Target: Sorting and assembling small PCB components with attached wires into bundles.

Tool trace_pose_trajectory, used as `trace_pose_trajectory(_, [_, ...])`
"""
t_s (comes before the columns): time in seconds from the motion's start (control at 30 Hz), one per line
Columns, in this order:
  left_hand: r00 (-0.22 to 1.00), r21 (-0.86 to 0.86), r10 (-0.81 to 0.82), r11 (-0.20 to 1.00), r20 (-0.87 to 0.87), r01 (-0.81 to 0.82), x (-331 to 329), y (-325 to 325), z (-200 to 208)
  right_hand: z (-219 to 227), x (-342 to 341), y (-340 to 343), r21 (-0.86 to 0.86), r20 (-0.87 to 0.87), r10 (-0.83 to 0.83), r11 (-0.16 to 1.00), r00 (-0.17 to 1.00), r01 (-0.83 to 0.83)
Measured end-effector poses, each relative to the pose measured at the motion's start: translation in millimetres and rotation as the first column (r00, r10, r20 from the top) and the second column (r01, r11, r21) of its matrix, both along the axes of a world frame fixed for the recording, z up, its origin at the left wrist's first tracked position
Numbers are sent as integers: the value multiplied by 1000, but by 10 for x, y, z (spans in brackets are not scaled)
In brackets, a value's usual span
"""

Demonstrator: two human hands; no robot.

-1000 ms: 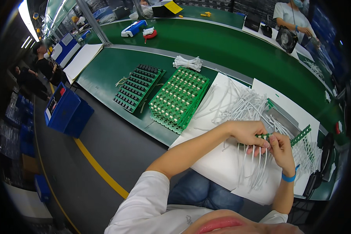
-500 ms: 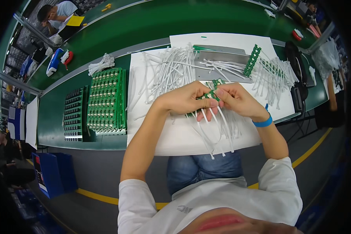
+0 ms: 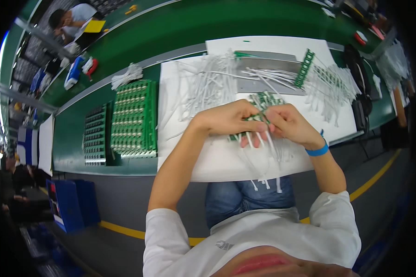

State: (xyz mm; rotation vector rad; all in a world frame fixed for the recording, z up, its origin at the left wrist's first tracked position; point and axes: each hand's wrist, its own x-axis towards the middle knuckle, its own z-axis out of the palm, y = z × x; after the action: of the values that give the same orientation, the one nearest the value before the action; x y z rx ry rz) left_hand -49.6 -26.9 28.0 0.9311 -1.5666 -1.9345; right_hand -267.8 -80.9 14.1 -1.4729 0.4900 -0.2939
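Note:
My left hand grips a narrow green circuit board strip between thumb and fingers, just above the white paper. Several white cables hang from the strip toward the table's front edge. My right hand is closed in a pinch at the strip's right part; its fingertips hide just what they hold there. Beyond my hands a loose heap of white cables lies on the paper. A grey metal tray carries more cables, with a green board strip standing at its right end.
Stacked green circuit board panels stand at the left, next to a dark panel stack. A bundle of white cables lies behind them. Finished-looking strips with cables lie at the right, beside a black object. Another person sits across the bench.
Both hands stay at the strip, with small shifts of the right fingers against it. The hanging cables have swung slightly. The whole view has shifted a little.

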Motion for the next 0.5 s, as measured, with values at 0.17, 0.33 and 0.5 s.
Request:
trace_pose_trajectory(0.17, [996,-129,69,990,52,-62,-32,-128,-59,42,-239,-90,-265,-45,-346,908,937,323])
trace_pose_trajectory(0.33, [980,-102,193,977,52,-187,6,-41,-104,-32,-26,-22,-505,2,-439,775,898,380])
trace_pose_trajectory(0.5, [965,-177,213,967,151,-185,49,-45,-113,-65,113,133,-604,35,-482,688,875,403])
